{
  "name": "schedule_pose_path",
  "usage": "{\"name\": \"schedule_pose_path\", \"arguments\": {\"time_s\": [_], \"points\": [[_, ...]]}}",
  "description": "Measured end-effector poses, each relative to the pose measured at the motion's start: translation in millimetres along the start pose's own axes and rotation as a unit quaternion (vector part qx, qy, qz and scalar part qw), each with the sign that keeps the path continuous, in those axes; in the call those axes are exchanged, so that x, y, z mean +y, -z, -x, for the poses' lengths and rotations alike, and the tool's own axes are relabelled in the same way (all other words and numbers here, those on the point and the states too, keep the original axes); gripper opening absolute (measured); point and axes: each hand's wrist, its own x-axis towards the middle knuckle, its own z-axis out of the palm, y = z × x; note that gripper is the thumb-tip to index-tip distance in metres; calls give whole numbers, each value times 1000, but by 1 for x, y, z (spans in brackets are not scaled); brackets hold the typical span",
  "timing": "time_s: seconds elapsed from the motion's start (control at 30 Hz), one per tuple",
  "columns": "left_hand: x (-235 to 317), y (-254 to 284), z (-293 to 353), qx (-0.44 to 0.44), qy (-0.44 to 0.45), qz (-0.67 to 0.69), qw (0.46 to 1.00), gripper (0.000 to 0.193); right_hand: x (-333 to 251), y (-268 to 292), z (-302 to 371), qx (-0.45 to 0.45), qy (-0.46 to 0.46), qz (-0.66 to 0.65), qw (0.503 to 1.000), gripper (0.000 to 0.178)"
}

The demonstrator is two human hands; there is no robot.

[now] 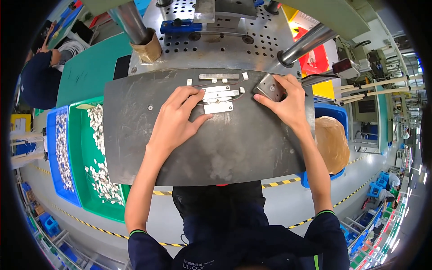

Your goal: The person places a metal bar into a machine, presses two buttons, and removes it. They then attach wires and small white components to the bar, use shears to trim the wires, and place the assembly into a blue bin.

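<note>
On the dark work plate (130,135) lies a silver metal fixture (220,108) made of flat strips, with thin dark wires looping around it. My left hand (173,119) rests at the fixture's left end. Its fingertips touch or nearly touch the upper strips, and its thumb is stretched out apart below them. To the right, a squarish grey metal block (269,87) with a round mark on its face sits tilted on the plate. My right hand (290,101) grips this block, thumb on the near left side and fingers over the far right side.
Behind the plate stands a perforated metal press bed (175,56) with thick steel posts (310,42). A green bin (90,198) and a blue bin (74,195) hold small white parts at left. A brown paper-lined blue bin (335,112) stands at right. Another person (42,81) sits far left.
</note>
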Motion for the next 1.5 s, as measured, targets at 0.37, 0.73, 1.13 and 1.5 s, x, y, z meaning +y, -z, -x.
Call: {"name": "schedule_pose_path", "arguments": {"time_s": [0.37,0.73,1.13,1.5], "points": [[-3,-2,-1,4,35,40,999,28,-53,-28,1,-22,174,-28,984,34],[5,22,-16,49,119,229,965,22,-68,-13,-4,-61,-86,-422,901,20],[18,37,-15,-33,300,458,836,24,-66,11,-5,-174,-166,-520,819,25],[20,22,44,-80,47,128,987,31,-55,-7,54,-169,185,-204,946,22]]}}
